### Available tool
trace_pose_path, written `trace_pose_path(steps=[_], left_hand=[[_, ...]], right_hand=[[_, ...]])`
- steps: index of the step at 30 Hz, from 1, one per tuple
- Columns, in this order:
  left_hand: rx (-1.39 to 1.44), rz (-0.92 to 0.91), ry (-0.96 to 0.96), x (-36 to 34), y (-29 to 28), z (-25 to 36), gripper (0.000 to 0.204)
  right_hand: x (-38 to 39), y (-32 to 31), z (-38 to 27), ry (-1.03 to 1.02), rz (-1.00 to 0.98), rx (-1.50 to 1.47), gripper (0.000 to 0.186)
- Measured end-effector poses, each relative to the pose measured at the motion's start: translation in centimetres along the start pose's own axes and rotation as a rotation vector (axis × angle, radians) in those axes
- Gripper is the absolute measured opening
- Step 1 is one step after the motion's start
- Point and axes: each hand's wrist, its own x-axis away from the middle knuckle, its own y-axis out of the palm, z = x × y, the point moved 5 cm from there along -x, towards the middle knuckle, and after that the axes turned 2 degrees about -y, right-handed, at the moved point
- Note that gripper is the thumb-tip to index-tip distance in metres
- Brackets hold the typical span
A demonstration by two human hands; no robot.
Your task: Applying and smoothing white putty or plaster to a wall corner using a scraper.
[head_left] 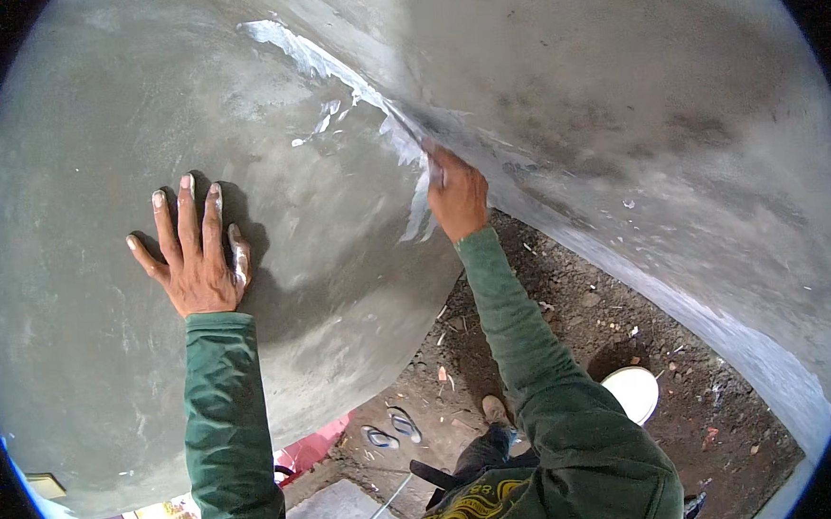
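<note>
White paste (311, 57) along the wall seam (405, 118) looks soft, slippery; I'd press its edge! My left hand (199, 263) spreads left of the seam, right hand (459, 192) curls at it; pinching something? Can't tell.

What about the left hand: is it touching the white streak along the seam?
No, the left hand is spread on the grey surface, left of the white streak and apart from it.

Both arms (225, 404) extended, left hand (197, 273) flat with fingers (187, 216) splayed, right hand (459, 198) seemingly curled.
</note>
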Motion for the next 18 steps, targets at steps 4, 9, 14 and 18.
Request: trace_pose_path(steps=[4, 9, 14, 18], left_hand=[[0.005, -0.02, 0.003, 0.1, -0.1, -0.1, 0.063], [-0.003, -0.034, -0.002, 0.1, -0.1, 0.1, 0.064], [-0.004, -0.046, -0.007, -0.1, -0.5, 0.1, 0.059], [-0.015, -0.069, -0.01, -0.1, -0.5, -0.1, 0.058]], right_hand=[[0.2, 2.5, -2.1, 0.097, -0.137, 0.048, 0.036], [3.2, 0.8, -3.4, -0.164, -0.142, -0.193, 0.046], [-2.5, -1.4, -3.2, 0.034, -0.038, 0.019, 0.038], [-2.9, 0.2, -6.0, 0.057, -0.206, 0.107, 0.042]])
